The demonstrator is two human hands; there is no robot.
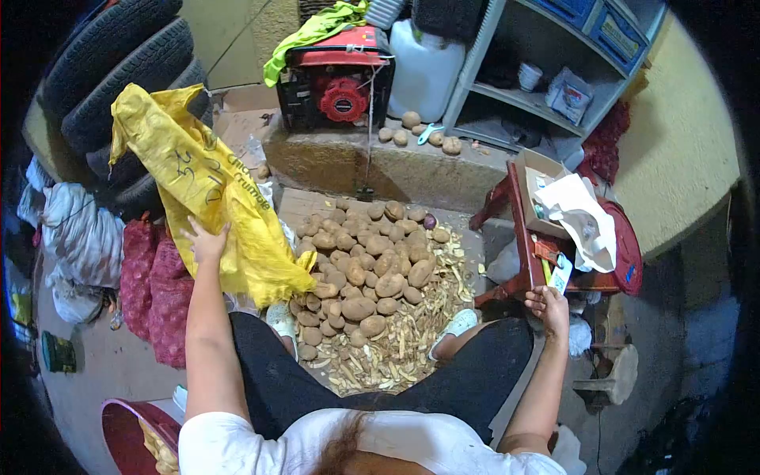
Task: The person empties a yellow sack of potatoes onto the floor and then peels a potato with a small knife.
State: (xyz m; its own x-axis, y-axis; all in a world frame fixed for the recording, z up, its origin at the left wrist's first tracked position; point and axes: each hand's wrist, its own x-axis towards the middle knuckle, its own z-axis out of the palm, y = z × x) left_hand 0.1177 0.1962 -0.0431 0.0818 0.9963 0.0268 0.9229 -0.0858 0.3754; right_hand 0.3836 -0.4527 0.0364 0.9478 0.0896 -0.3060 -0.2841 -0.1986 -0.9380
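My left hand [207, 241] lies with its fingers spread against a yellow sack [226, 214] with dark writing, which stands up at the left and drapes down to the potatoes. Over by the red stool, my right hand [548, 307] has its fingers closed at the lower end of a small light-coloured item with a blue mark [560, 274]. Between my feet lies a heap of potatoes [372, 261], with peelings [396, 352] scattered below and to the right. One purple onion [430, 222] sits at the heap's upper right edge.
The red stool [518, 237] bears a cardboard box [538, 178] and white paper [582, 222]. Red mesh sacks [170, 301] and tires [131, 67] stand at the left. A generator [336, 87], a white jug [423, 71] and shelves [518, 99] are behind. A maroon tub [119, 435] sits lower left.
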